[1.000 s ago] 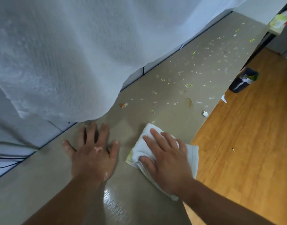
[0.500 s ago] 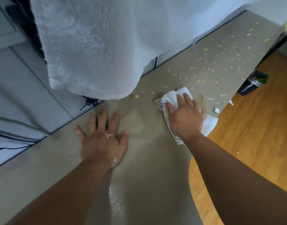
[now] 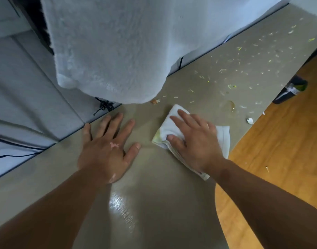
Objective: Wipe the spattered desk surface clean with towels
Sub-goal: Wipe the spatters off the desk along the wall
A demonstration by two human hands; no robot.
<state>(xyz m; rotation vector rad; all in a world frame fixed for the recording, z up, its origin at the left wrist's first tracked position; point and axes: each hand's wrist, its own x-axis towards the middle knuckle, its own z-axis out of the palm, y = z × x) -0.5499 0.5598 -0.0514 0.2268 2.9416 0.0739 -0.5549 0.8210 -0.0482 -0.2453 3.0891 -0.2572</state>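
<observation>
Towel (image 3: 118,51) is hanging large and white above the grey desk (image 3: 154,203), where a left hand (image 3: 107,151) is lying flat, fingers spread, and a right hand (image 3: 195,144) is pressing straight fingers onto a folded, stained hand towel (image 3: 223,139) short of green spatters (image 3: 232,86).

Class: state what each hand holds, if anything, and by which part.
Nothing is gripped. The right hand presses flat on the middle of the folded towel; the left hand rests flat on the desk.
</observation>
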